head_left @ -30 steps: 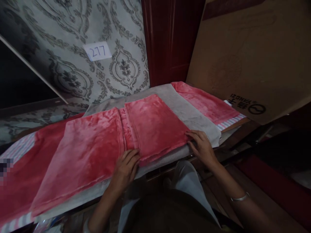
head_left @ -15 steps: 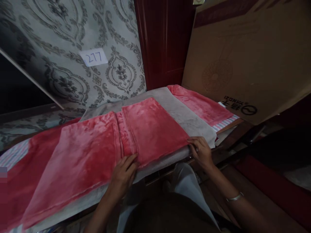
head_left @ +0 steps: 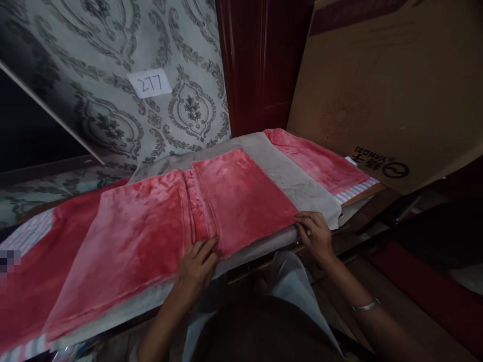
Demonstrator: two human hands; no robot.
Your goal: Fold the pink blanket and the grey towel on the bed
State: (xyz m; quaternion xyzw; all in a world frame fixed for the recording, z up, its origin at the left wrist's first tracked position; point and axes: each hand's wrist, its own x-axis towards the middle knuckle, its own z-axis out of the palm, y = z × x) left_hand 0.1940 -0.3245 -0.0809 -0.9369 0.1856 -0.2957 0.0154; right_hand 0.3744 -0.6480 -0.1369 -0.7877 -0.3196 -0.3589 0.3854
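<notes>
A pink plush blanket lies with its two sides folded inward, leaving a narrow wrinkled gap between the panels. My right hand pinches the near right corner of the right-hand panel between thumb and fingers. At the near end of the gap, my left hand has its fingers closed on the blanket's edge by the right panel's near left corner; the thumb is mostly hidden. Beneath the blanket is a grey plush cloth, showing at the back, right and along the front.
More pink plush cloth and a striped cloth cover the right end of the table. A large cardboard box stands behind it. Patterned wallpaper carries a paper marked 277. My knees are under the front edge.
Both hands keep their hold on the panel's near corners with hardly any movement. The whole view has shifted slightly.
</notes>
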